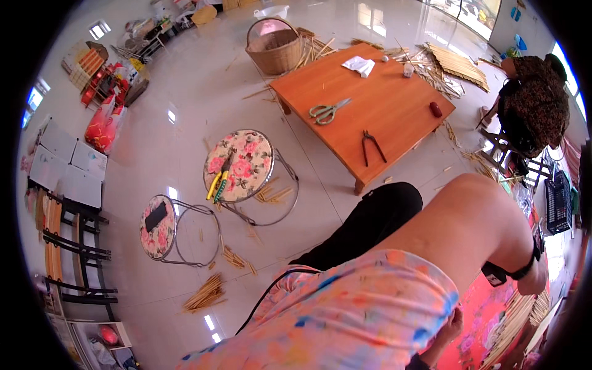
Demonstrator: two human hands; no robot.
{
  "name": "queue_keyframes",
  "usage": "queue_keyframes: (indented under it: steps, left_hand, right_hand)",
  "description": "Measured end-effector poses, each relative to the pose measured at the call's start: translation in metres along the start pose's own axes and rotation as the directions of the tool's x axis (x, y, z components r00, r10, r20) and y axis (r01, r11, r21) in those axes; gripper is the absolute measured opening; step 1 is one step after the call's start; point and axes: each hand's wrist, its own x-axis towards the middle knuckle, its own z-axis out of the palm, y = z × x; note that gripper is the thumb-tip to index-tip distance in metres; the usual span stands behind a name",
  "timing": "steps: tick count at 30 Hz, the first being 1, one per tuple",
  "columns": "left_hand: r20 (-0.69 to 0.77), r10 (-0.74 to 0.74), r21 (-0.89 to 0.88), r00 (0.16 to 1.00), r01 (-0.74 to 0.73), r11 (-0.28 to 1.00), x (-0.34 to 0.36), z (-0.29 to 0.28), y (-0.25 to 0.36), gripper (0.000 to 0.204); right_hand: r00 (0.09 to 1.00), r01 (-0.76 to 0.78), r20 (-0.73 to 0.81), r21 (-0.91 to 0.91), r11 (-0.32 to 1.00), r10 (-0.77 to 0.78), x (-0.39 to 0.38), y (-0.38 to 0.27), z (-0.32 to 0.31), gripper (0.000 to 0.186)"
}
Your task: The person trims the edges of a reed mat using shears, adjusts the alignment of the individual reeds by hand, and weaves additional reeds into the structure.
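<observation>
My left arm, in a pink, blue and orange sleeve, bends across the lower right. Beyond a black wrist strap [524,271] is my left hand [534,281], its fingers turned away from sight. Tucked under the sleeve's edge is my right hand [448,334]; only part of it shows, and what it holds, if anything, is hidden. Both hands are over or beside a red floral cloth [472,324]. Pale narrow strips, like split straw or bamboo [513,324], lie on that cloth just below my left hand.
An orange-brown low table [345,80] carries scissors [330,111] and pincers [373,148]. Two floral stools [246,145] hold yellow-green pliers [219,185] and a dark phone [156,216]. Strip bundles [205,294] lie on the floor. A wicker basket [274,52] stands behind; a seated person [533,105] is at right.
</observation>
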Motion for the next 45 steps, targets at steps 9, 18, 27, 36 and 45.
queue_keyframes:
  steps: [9,18,27,36,45]
  left_hand:
    - [0.08,0.071,-0.006,0.994,-0.071,0.997,0.001,-0.061,0.038,0.014]
    - [0.128,0.136,0.009,0.982,-0.138,0.99,-0.015,-0.11,0.066,0.016]
    - [0.026,0.14,-0.301,0.99,-0.126,0.945,-0.026,-0.09,0.023,0.017]
    - [-0.127,-0.283,-0.783,0.951,0.079,0.616,-0.168,0.018,-0.038,0.011]
    - [-0.04,-0.195,-0.829,0.98,0.077,0.554,-0.247,0.014,0.011,0.008]
  right_hand:
    - [0.997,0.055,-0.056,0.045,0.997,-0.053,-0.011,-0.046,0.012,0.016]
    - [0.97,0.134,-0.147,-0.349,0.927,-0.196,-0.031,0.005,-0.003,0.019]
    - [0.986,-0.001,-0.164,-0.077,0.997,-0.012,-0.035,-0.011,0.02,0.009]
    - [0.946,-0.162,-0.253,0.179,0.97,0.205,-0.049,0.001,0.026,0.021]
    - [0.877,0.379,-0.248,-0.17,0.91,-0.412,-0.017,-0.17,0.012,0.032]
